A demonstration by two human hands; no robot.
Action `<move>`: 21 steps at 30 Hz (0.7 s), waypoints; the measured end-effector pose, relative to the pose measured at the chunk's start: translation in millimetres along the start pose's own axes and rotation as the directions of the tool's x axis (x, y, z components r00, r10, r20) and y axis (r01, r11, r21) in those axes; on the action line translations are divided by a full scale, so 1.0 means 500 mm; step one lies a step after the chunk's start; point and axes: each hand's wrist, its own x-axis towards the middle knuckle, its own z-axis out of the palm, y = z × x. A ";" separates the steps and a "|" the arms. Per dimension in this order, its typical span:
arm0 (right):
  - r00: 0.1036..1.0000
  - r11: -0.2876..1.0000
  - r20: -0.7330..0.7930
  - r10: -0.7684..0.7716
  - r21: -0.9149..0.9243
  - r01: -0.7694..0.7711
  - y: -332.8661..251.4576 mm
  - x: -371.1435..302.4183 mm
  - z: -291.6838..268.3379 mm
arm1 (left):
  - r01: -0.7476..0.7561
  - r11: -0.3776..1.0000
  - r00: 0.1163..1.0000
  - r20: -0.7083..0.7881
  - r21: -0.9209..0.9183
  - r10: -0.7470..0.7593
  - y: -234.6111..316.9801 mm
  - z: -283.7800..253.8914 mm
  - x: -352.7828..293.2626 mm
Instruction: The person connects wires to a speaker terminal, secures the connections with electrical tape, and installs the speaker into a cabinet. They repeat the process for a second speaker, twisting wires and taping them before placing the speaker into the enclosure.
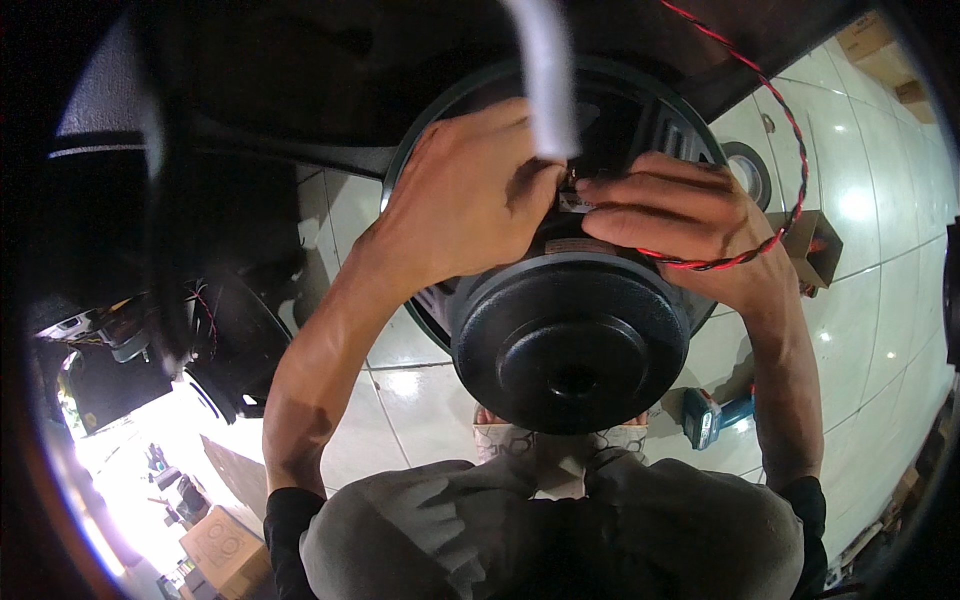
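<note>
A large black loudspeaker driver (570,340) faces me with its round magnet toward me and its wide frame behind it. Close to the middle of the frame, by a small terminal with a white label (574,202), both hands meet. My left hand (470,195) is closed there, thumb and fingertips pinched together; what they grip is hidden. My right hand (680,210) is closed around a twisted red and black wire (797,150). That wire loops out past the right hand and up to the top edge. Its end at the terminal is covered by my fingers.
Black cabinet panels (400,35) stand behind the driver and at left. A blurred white cable (548,90) hangs across the top. On the tiled floor lie a teal power tool (710,415), a tape roll (748,172), an open carton (815,245) and a cardboard box (225,550).
</note>
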 end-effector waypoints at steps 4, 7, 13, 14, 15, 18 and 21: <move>1.000 1.000 0.017 0.017 0.024 -0.017 0.002 -0.002 0.002 | -0.062 0.995 0.998 0.027 0.082 0.060 0.006 -0.010 0.003; 0.999 0.999 0.028 0.039 0.022 -0.039 -0.001 -0.005 0.000 | -0.188 0.958 0.982 0.071 0.214 0.177 0.011 -0.019 0.008; 0.999 1.000 0.050 0.016 -0.027 -0.015 -0.004 -0.003 -0.007 | -0.329 0.832 0.937 0.264 0.447 0.229 0.041 -0.037 0.020; 0.998 0.999 0.065 0.016 -0.038 -0.013 -0.005 -0.004 -0.009 | -0.355 0.803 0.926 0.298 0.479 0.232 0.045 -0.038 0.022; 0.997 0.999 0.081 0.014 -0.049 -0.010 -0.006 -0.004 -0.010 | -0.380 0.772 0.915 0.330 0.510 0.232 0.049 -0.039 0.025; 0.995 0.998 0.086 0.045 -0.046 -0.042 -0.007 -0.004 -0.011 | -0.435 0.757 0.894 0.336 0.488 0.297 0.046 -0.047 0.035; 0.998 0.999 0.060 0.033 -0.023 -0.032 -0.006 -0.003 -0.010 | -0.425 0.876 0.901 0.206 0.229 0.383 0.022 -0.067 0.049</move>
